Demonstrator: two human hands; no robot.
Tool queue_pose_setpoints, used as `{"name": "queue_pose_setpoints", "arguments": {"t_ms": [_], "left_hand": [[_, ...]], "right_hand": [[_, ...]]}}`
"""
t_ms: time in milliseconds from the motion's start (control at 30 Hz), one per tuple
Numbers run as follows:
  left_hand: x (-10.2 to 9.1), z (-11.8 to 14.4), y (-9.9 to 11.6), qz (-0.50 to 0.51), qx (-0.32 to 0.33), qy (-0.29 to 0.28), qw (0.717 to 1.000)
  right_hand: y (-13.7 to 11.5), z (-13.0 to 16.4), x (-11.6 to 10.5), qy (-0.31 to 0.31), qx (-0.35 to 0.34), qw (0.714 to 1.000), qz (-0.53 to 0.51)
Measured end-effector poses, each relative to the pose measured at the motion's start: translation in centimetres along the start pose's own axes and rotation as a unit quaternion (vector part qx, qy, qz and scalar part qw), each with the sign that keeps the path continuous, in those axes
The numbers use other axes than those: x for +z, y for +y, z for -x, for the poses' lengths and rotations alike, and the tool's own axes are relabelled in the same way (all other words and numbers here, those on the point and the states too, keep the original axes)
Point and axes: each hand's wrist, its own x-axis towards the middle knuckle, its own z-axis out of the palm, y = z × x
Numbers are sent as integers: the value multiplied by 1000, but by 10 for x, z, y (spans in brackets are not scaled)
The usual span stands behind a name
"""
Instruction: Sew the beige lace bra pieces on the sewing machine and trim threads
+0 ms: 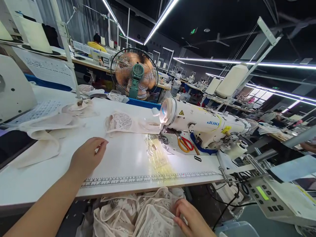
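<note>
From the head camera I see my left hand (pixel 87 157) resting palm down on the white bench (pixel 123 158), fingers loosely spread and holding nothing; it lies well short of the lace garment piece (pixel 122 122) spread flat farther back on the bench, just left of the sewing machine. My right hand (pixel 191 219) is low at the near edge of the view, below the bench edge, fingers closing on the heap of beige lace fabric (pixel 138 214) piled in my lap area; it pinches the heap's right side. A printed ruler strip (pixel 148 179) runs along the front edge of the bench between my two hands. The white JUKI sewing machine (pixel 204 125) sits to the right on the bench, its head end pointing toward the garment piece, with orange-handled scissors (pixel 185 144) lying on its bed. To the left, a fold of plain beige cloth (pixel 41 138) lies on the bench beside my forearm. Behind the bench stands a round fan (pixel 134 74) with a green hub, and a control panel (pixel 265 196) with a lit green display sits low to the right.
</note>
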Motion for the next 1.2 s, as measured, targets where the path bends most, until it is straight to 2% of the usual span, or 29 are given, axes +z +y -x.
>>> {"name": "queue_pose_setpoints", "arguments": {"t_ms": [133, 200, 300, 367, 533, 600, 667, 767, 900, 1033, 1100, 1200], "left_hand": [[-3, 1, 4, -7, -8, -38, 999], [-4, 1, 5, -6, -19, -43, 999], [-3, 1, 4, -3, -25, -44, 999], [-2, 2, 4, -1, -24, -48, 999], [-2, 4, 1, 11, -26, -69, 997], [-1, 4, 0, 19, -23, -75, 997], [0, 5, -2, 27, -21, -76, 997], [3, 5, -4, 32, -15, -67, 997], [4, 6, -7, 28, 8, -60, 998], [3, 8, -9, 30, 16, -45, 998], [2, 9, -10, 33, 18, -43, 998], [3, 9, -12, 37, 12, -42, 998]], "right_hand": [[0, 2, 4, -32, 48, 998, -4], [6, 2, 8, -26, 34, 999, -4], [18, 5, 12, 15, -14, 1000, 6], [21, 7, 14, 31, -18, 999, 14], [20, 5, 17, -58, 33, 997, 45], [21, 2, 18, -80, 27, 994, 69], [22, 1, 17, -87, -13, 994, 64], [15, 2, 10, -97, -68, 993, 22], [-9, 1, -2, -77, -12, 996, 33], [-19, -9, -7, -19, -51, 996, 74], [-16, -12, -2, -42, -59, 993, 91], [-6, -14, 19, -117, -34, 983, 135]]}}
